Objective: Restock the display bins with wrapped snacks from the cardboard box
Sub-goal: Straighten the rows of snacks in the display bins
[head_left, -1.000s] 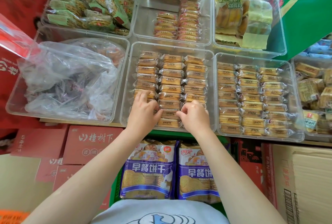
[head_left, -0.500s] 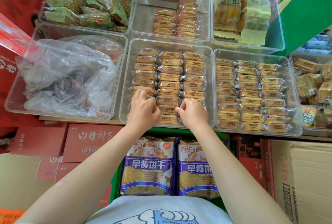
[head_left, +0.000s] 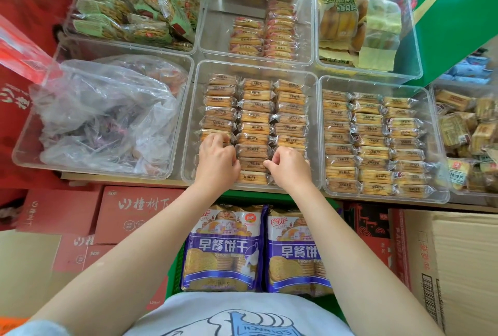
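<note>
Both hands down in the middle clear bin [head_left: 188, 131], near its front wall. Left hand [head_left: 217, 159] with fingers curled over the near end of the left-hand row of wrapped snacks [head_left: 254, 117], fingertips resting on a pack; can't tell for sure whether actually pinching one or just pressing. Right hand [head_left: 289, 164] curled too, thumb and forefinger pinched together at the edge of a wrapper where the middle and right rows meet, so gripping a pack by the look of it. Three neat rows of those golden packs filling the bin, stacked on edge, front to back. Just to the right, a second clear bin [head_left: 442, 198] packed the same way with three rows. To the left, another bin [head_left: 24, 147] holding a crumpled clear plastic bag [head_left: 102, 109]. Behind, a bin of green-wrapped snacks [head_left: 129, 9], one half-filled with reddish packs [head_left: 266, 34], and one with yellow-wrapped cakes [head_left: 355, 17]. Under the surface edge, two purple biscuit bags [head_left: 223, 246] standing side by side in a green crate, red cartons [head_left: 134, 211] on the left, and the brown cardboard box [head_left: 458, 263] down at the right, flaps mostly closed, well apart from both hands.
</note>
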Demonstrator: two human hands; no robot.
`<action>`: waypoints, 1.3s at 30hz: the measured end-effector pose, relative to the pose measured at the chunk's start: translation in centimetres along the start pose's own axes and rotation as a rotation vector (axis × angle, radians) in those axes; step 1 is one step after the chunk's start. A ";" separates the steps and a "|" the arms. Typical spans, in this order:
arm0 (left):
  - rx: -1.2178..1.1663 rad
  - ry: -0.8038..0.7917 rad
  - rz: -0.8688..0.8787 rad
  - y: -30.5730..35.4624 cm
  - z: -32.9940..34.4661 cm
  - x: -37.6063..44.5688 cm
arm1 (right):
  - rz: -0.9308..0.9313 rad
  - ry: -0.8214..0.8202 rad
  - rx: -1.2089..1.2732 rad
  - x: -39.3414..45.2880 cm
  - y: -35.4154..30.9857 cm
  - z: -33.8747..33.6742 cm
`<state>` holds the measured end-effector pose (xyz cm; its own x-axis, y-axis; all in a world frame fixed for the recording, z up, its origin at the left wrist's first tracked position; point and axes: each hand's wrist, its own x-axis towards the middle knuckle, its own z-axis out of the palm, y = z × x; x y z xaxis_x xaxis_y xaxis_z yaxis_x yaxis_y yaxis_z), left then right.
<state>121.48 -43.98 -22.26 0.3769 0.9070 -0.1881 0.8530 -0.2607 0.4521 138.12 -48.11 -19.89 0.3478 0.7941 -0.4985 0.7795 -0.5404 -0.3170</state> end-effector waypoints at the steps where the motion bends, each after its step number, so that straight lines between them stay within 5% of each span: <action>1: 0.004 -0.008 0.002 0.0 0.0 0.0 | -0.007 0.007 0.022 -0.1 0.1 0.0; 6: -0.055 0.017 0.034 -0.8 -1.4 -1.1 | -0.077 0.030 0.154 -1.1 1.4 -1.1; 10: 0.092 -0.171 0.002 -0.4 -2.8 -1.4 | -0.068 -0.082 -0.013 -1.5 1.3 -1.4; 13: 0.154 -0.227 -0.017 0.3 -3.1 -1.0 | -0.049 -0.009 -0.135 -1.5 0.5 -1.2; 30: 0.167 -0.145 -0.067 0.3 -2.0 -1.0 | 0.002 0.011 -0.031 -1.9 0.9 0.3; 35: 0.134 0.136 0.106 0.4 -1.0 -0.6 | -0.064 0.107 0.042 -1.4 1.5 -0.8; 39: 0.210 -0.080 0.292 2.3 0.3 1.5 | -0.197 0.275 -0.070 -0.1 2.1 -1.3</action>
<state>124.10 -43.29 -21.83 0.6356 0.7574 -0.1493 0.7576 -0.5748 0.3092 140.40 -48.94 -19.50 0.3073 0.9316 -0.1944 0.8760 -0.3567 -0.3246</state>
